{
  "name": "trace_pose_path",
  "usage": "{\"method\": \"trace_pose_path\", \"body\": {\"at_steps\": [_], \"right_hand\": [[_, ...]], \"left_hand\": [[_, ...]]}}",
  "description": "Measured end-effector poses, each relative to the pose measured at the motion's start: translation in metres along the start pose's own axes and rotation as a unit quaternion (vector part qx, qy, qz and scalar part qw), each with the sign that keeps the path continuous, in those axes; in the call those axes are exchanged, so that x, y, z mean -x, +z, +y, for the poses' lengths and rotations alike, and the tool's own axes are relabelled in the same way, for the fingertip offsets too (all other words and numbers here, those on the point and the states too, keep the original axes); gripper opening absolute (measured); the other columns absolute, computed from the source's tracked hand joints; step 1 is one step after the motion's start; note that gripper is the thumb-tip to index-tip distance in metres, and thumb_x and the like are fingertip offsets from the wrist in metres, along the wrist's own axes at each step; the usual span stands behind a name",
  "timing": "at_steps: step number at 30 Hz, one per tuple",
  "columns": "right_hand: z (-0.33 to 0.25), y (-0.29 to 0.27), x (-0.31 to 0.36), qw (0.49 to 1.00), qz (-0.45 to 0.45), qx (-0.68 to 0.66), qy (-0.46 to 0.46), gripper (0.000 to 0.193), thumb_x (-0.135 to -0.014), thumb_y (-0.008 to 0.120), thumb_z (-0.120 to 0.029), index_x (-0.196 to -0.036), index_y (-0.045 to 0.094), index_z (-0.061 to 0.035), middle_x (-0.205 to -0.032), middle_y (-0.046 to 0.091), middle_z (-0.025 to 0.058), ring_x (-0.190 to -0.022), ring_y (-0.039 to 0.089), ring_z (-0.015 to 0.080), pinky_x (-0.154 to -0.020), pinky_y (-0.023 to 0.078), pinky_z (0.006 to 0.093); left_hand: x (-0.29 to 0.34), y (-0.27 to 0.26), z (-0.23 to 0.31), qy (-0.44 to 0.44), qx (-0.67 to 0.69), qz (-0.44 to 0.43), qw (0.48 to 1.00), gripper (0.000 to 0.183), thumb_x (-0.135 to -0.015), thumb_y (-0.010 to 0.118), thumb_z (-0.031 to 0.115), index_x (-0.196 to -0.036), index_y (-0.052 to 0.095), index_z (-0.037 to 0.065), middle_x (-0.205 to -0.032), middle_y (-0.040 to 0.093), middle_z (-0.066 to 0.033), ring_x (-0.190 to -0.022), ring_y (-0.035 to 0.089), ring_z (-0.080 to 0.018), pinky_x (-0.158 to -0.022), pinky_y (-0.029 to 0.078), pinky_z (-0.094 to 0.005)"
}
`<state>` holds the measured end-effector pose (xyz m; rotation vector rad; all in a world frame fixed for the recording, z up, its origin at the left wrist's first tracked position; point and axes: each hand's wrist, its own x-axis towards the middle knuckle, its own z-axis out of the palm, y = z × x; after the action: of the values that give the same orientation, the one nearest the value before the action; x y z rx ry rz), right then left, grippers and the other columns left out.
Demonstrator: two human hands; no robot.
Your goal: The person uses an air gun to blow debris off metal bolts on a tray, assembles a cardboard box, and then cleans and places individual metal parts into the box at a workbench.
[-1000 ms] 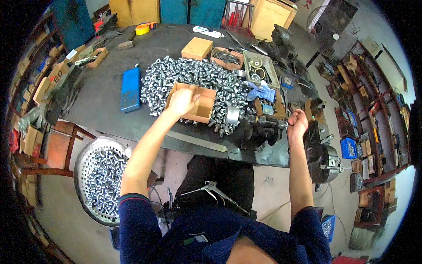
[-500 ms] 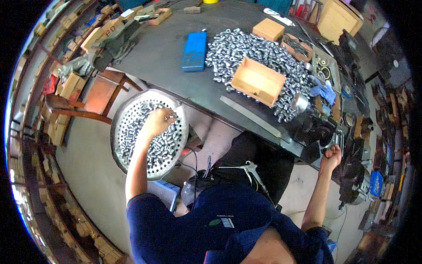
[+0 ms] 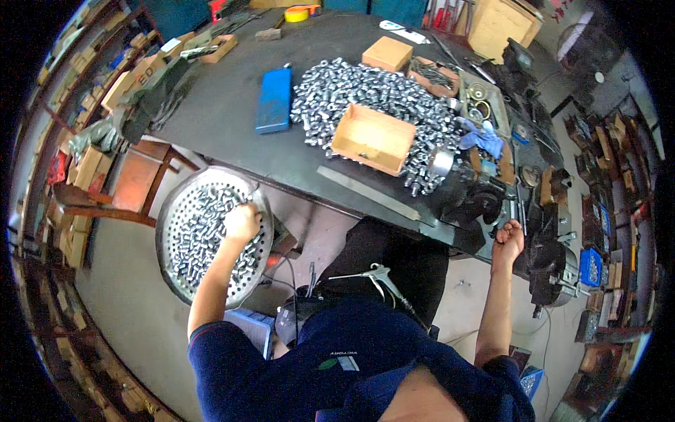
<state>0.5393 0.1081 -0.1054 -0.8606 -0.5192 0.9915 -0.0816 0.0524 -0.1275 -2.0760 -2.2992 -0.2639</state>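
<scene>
My left hand (image 3: pixel 242 222) is closed over the right side of a round, perforated metal tray (image 3: pixel 169 243). Small shiny metal cylinders (image 3: pixel 193 243) lie heaped in that tray, close to my fingers. Whatever sits inside the fist is hidden. On the far right, at the bench edge, my right hand (image 3: pixel 509 243) has its fingers curled round a small dark handle (image 3: pixel 494 233). Beside it stands a dark bench machine (image 3: pixel 472 204), with a silvery round part (image 3: pixel 441 162) at its left end.
A large pile of metal cylinders (image 3: pixel 337 88) covers part of the dark bench (image 3: pixel 211 112), with an open cardboard box (image 3: pixel 373 144) on it. A blue case (image 3: pixel 274 100) and a flat metal bar (image 3: pixel 368 192) lie nearby. An air gun (image 3: pixel 380 276) hangs before my lap.
The whole view has shifted, so bench and tray appear further left and lower. My left hand stays over the tray, slightly nearer its right rim. My right hand remains beside the machine.
</scene>
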Motion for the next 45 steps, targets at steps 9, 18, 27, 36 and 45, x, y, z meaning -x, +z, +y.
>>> {"method": "trace_pose_path", "body": {"at_steps": [9,18,27,36,45], "right_hand": [[0.001,0.001,0.001,1.0,0.003,-0.012,0.007,0.026,-0.091,0.046,-0.029,-0.088,0.053,-0.0041,-0.069,0.047,-0.0003,-0.048,0.029,0.0064,-0.044,0.024,0.0208],[-0.004,0.001,0.001,1.0,0.006,-0.008,0.026,0.022,-0.088,0.048,-0.026,-0.089,0.05,-0.0046,-0.068,0.045,0.0001,-0.049,0.03,0.0076,-0.045,0.023,0.0219],[-0.006,0.007,0.005,0.999,0.021,0.006,0.033,0.018,-0.089,0.045,-0.022,-0.09,0.048,-0.0043,-0.069,0.046,0.0015,-0.046,0.028,0.0069,-0.043,0.025,0.021],[-0.017,0.017,0.01,0.999,0.035,0.026,0.03,0.018,-0.088,0.047,-0.021,-0.085,0.049,-0.0032,-0.067,0.046,0.0014,-0.046,0.029,0.0069,-0.042,0.024,0.0216],[-0.07,0.067,0.001,0.995,0.005,0.097,0.014,0.018,-0.087,0.043,-0.023,-0.082,0.05,-0.0067,-0.062,0.043,-0.0014,-0.046,0.031,0.0071,-0.038,0.021,0.0202]], "left_hand": [[-0.019,-0.042,0.032,-0.138,0.515,-0.087,0.842,0.008,-0.072,0.058,0.005,-0.074,0.054,-0.002,-0.059,0.057,-0.0096,-0.05,0.056,-0.0198,-0.047,0.045,-0.0295],[-0.104,-0.098,0.237,0.108,0.764,-0.16,0.616,0.017,-0.082,0.056,0.0,-0.096,0.056,-0.009,-0.078,0.063,-0.0129,-0.07,0.063,-0.0187,-0.067,0.05,-0.0277],[-0.132,-0.077,0.289,0.115,0.756,-0.218,0.607,0.015,-0.081,0.058,0.003,-0.091,0.06,-0.008,-0.071,0.063,-0.0118,-0.057,0.062,-0.0158,-0.055,0.047,-0.0233],[-0.14,-0.072,0.288,0.169,0.743,-0.23,0.605,0.013,-0.078,0.058,-0.002,-0.091,0.058,-0.006,-0.075,0.063,-0.0102,-0.064,0.063,-0.0155,-0.061,0.049,-0.0241],[-0.127,-0.073,0.294,0.169,0.609,-0.168,0.756,0.028,-0.091,0.047,0.024,-0.081,0.058,-0.001,-0.059,0.057,-0.0036,-0.053,0.055,-0.0089,-0.052,0.045,-0.0244]]}}
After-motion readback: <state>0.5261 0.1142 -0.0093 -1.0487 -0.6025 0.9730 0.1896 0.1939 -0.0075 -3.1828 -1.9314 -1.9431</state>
